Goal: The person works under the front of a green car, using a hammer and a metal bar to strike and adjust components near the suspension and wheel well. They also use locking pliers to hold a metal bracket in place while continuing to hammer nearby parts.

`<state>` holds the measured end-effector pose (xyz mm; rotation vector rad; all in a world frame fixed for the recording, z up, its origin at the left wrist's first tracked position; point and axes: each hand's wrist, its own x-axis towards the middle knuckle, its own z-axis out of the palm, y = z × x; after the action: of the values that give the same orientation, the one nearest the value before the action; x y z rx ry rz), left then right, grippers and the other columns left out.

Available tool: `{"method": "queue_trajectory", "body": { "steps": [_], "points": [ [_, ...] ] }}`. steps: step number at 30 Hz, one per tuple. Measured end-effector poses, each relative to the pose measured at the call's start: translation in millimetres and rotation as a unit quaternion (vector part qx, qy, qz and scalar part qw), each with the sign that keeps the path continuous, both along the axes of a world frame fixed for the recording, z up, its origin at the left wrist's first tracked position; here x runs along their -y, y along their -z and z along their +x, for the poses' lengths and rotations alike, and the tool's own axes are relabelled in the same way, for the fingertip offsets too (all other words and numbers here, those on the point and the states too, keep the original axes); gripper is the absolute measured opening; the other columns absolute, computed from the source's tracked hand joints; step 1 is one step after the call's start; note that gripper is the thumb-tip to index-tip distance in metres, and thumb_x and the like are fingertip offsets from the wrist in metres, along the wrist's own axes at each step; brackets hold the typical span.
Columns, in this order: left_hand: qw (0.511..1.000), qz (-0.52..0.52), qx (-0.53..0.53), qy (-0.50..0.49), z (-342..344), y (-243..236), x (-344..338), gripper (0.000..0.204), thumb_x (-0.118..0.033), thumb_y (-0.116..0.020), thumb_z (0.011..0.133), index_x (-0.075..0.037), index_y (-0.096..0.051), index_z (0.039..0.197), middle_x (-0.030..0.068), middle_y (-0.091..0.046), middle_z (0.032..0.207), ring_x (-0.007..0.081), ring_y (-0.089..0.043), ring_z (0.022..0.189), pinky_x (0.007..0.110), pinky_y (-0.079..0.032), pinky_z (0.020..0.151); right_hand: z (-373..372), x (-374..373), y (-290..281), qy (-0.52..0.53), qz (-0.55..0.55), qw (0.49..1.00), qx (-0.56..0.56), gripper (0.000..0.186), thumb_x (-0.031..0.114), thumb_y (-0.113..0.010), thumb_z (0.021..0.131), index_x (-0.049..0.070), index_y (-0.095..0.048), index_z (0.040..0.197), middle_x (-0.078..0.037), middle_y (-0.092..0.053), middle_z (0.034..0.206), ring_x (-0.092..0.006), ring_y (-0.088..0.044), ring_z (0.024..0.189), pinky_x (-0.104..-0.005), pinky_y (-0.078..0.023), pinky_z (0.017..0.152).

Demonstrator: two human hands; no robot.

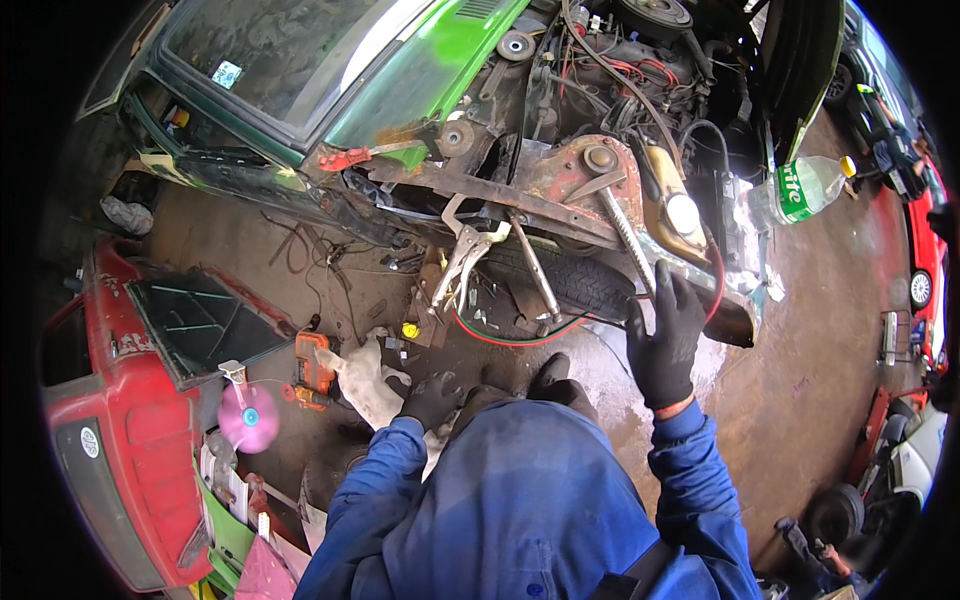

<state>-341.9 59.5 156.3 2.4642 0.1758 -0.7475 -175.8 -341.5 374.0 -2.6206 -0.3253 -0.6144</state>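
My right hand (668, 345), in a dark glove, reaches up with its fingers stretched out and the thumb apart. Its fingertips are at the end of the coiled handle of a chipping hammer (628, 240); I cannot tell if they touch. The hammer's pointed head lies on the rusty front panel (570, 170) of a green car. Locking pliers (462, 258) hang at the panel's lower edge, with a metal bar tool (535, 265) beside them. My left hand (432, 398), also gloved, lies by my knee, fingers fairly flat, next to a white dog (365, 385).
A plastic bottle (800, 190) stands right of the engine bay (640, 60). Under the panel are a tire (570, 280) and a red and green hose (520, 338). An orange tool (313, 365) lies left of the dog. A red car body part (130, 430) is at far left.
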Motion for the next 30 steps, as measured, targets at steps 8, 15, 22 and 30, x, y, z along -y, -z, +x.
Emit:
{"method": "queue_trajectory", "body": {
  "steps": [8,15,22,30],
  "points": [
    [0.995,-0.062,-0.035,0.074,-15,2,-10,0.054,-0.047,-0.063,0.102,-0.013,-0.069,0.143,0.026,-0.069,0.137,0.0466,-0.065,0.127,0.055,-0.052,0.107,-81,-40,12,-0.084,0.053,0.99,-0.097,0.064,0.011,-0.08,0.09,0.002,-0.06,0.15,-0.026,-0.067,0.126,-0.0447,-0.066,0.11,-0.0521,-0.054,0.094],
    [0.964,-0.114,-0.102,0.216,-18,26,-5,0.049,-0.039,-0.071,0.1,-0.006,-0.071,0.135,0.0216,-0.073,0.135,0.0419,-0.069,0.124,0.052,-0.055,0.104,-127,-35,59,-0.097,0.059,0.968,-0.224,0.052,0.018,-0.074,0.096,0.007,-0.064,0.145,-0.019,-0.069,0.1,-0.0408,-0.067,0.085,-0.0519,-0.054,0.078],
    [0.949,-0.133,-0.148,0.247,-21,54,27,0.048,-0.038,-0.071,0.1,-0.006,-0.07,0.136,0.0222,-0.073,0.134,0.0419,-0.069,0.123,0.052,-0.055,0.103,-136,-28,128,-0.138,0.042,0.939,-0.314,0.059,0.023,-0.073,0.097,0.005,-0.06,0.151,-0.023,-0.072,0.115,-0.0443,-0.071,0.098,-0.0538,-0.057,0.084],
    [0.975,-0.125,-0.135,0.126,-14,55,46,0.048,-0.037,-0.072,0.1,-0.006,-0.07,0.137,0.0227,-0.073,0.134,0.0419,-0.07,0.122,0.052,-0.056,0.103,-107,-9,201,-0.158,0.012,0.938,-0.308,0.06,0.031,-0.069,0.101,0.007,-0.054,0.153,-0.023,-0.07,0.12,-0.0453,-0.07,0.1,-0.0556,-0.056,0.086]
  ]
}}
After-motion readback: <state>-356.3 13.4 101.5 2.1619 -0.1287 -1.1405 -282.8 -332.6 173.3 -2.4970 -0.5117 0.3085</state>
